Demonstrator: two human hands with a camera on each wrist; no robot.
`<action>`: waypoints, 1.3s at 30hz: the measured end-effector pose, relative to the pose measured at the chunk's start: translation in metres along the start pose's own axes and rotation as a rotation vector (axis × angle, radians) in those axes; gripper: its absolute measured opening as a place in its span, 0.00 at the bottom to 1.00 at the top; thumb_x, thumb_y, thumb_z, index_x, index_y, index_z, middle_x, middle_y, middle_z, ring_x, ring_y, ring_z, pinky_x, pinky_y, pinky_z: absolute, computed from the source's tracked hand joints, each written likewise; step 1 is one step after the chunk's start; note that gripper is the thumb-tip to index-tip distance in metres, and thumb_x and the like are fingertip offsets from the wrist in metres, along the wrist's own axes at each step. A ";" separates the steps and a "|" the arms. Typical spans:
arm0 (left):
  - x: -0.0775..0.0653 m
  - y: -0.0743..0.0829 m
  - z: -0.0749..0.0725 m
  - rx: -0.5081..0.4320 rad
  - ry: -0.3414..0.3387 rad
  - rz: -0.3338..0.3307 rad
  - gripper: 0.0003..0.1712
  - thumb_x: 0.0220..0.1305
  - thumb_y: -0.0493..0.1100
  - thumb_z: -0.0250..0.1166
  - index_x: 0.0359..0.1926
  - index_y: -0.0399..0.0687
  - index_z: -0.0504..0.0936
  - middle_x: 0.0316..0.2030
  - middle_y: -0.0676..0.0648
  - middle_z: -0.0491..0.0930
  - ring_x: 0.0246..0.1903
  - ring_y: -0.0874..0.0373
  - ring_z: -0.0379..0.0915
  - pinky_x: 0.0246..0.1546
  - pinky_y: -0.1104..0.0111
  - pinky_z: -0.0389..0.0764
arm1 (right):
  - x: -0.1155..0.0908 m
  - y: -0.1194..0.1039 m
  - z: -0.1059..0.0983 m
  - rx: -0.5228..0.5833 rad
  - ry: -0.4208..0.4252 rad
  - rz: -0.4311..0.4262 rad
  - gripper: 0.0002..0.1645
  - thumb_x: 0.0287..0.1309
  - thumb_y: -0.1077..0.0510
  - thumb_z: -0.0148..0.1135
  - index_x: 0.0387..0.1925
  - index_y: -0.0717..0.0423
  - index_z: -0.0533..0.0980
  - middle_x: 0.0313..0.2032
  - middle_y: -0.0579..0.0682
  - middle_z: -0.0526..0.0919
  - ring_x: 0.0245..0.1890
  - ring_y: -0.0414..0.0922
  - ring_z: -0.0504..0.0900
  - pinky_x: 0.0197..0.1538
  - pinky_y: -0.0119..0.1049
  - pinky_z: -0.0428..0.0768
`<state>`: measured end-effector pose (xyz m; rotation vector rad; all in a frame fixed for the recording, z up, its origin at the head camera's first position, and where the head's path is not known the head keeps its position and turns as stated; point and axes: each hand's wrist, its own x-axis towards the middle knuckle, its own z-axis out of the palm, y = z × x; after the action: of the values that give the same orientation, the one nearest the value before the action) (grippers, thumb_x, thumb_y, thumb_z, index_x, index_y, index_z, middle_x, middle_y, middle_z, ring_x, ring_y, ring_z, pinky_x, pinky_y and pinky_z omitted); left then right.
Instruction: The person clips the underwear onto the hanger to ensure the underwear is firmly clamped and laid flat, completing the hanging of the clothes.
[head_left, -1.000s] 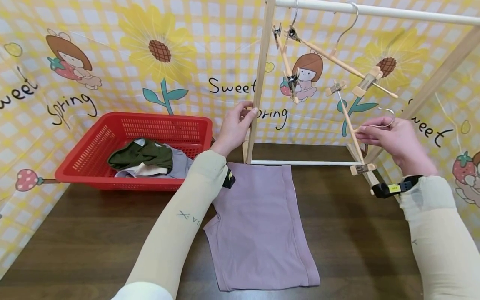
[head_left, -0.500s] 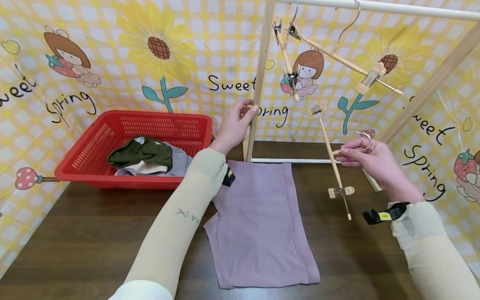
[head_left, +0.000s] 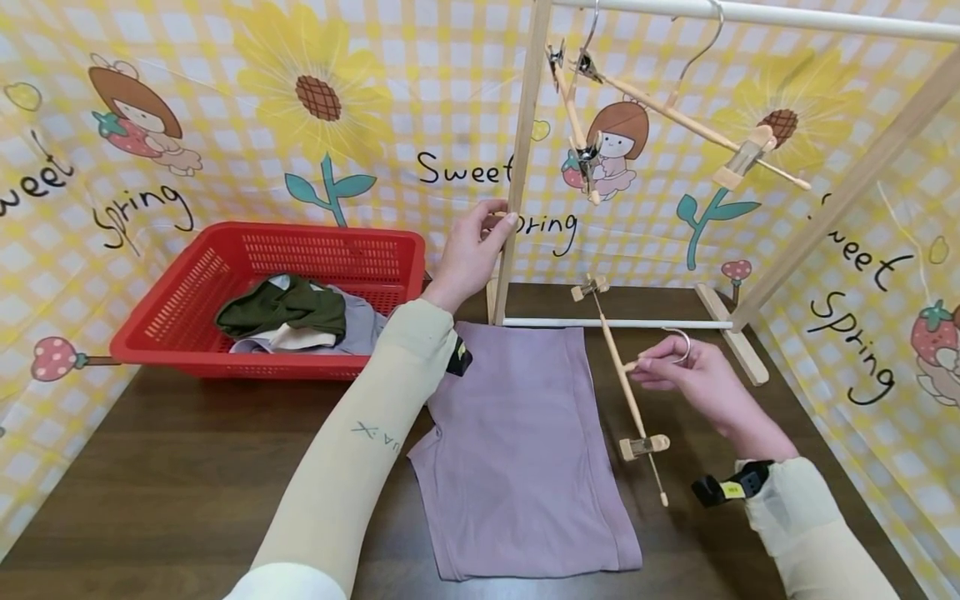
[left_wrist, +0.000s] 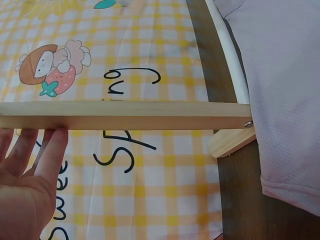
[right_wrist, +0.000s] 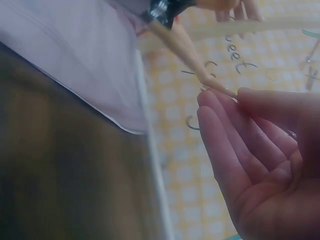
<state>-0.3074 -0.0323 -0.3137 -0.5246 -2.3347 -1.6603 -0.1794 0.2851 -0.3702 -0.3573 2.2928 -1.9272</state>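
Observation:
My right hand (head_left: 697, 383) pinches a wooden clip hanger (head_left: 617, 354) by the base of its metal hook. The hanger slants over the table, with one metal-and-wood clip near each end. Just left of it, a pair of light purple shorts (head_left: 525, 450) lies flat, folded in half. In the right wrist view, thumb and fingertips meet at the hanger's neck (right_wrist: 217, 85). My left hand (head_left: 467, 254) rests against the left wooden post (head_left: 517, 183) of a rack. The left wrist view shows fingertips (left_wrist: 61, 137) touching the post's side, not wrapped round it.
Two more clip hangers hang from the rack's white top rail (head_left: 787, 18), one being a slanted hanger (head_left: 667, 108). A red basket (head_left: 262, 360) with dark green and grey clothes stands at left. A patterned cloth (head_left: 450, 92) backs the brown table (head_left: 225, 483).
My right hand has carried the clip hanger down and left, from within the rack's frame to beside the purple shorts. The left hand has stayed at the post.

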 end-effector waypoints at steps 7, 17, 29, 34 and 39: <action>0.000 0.001 0.000 0.007 0.004 -0.005 0.25 0.68 0.56 0.54 0.60 0.51 0.71 0.47 0.52 0.77 0.42 0.62 0.73 0.44 0.69 0.73 | -0.013 0.024 0.016 0.054 0.007 0.007 0.10 0.60 0.66 0.59 0.38 0.73 0.73 0.37 0.65 0.82 0.38 0.56 0.83 0.40 0.46 0.79; -0.001 0.000 -0.001 0.017 0.007 -0.003 0.24 0.68 0.56 0.54 0.60 0.51 0.71 0.46 0.53 0.77 0.42 0.62 0.73 0.44 0.70 0.73 | -0.033 0.045 0.023 0.111 0.024 0.100 0.14 0.60 0.63 0.60 0.39 0.74 0.72 0.39 0.66 0.81 0.39 0.54 0.83 0.42 0.47 0.78; 0.000 0.000 0.001 0.034 0.014 -0.005 0.24 0.68 0.56 0.54 0.60 0.51 0.71 0.45 0.53 0.77 0.40 0.62 0.72 0.43 0.70 0.72 | -0.042 0.058 0.018 0.108 -0.039 0.262 0.21 0.64 0.59 0.57 0.45 0.78 0.68 0.40 0.65 0.81 0.39 0.55 0.82 0.42 0.44 0.79; 0.000 0.002 0.002 0.063 0.016 -0.010 0.24 0.68 0.56 0.53 0.60 0.52 0.70 0.44 0.53 0.77 0.39 0.62 0.71 0.42 0.71 0.72 | -0.041 0.055 0.016 -0.018 0.024 0.347 0.23 0.63 0.52 0.58 0.41 0.73 0.70 0.32 0.61 0.81 0.31 0.51 0.83 0.36 0.41 0.81; -0.004 0.006 0.003 0.091 0.041 -0.010 0.29 0.66 0.53 0.58 0.63 0.49 0.64 0.49 0.51 0.74 0.47 0.58 0.70 0.46 0.69 0.71 | -0.042 0.052 0.009 -0.255 0.097 0.388 0.24 0.60 0.47 0.60 0.38 0.68 0.71 0.25 0.55 0.80 0.24 0.47 0.80 0.29 0.38 0.80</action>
<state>-0.3017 -0.0282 -0.3110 -0.4575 -2.3733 -1.5454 -0.1421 0.2960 -0.4256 0.1555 2.4493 -1.5025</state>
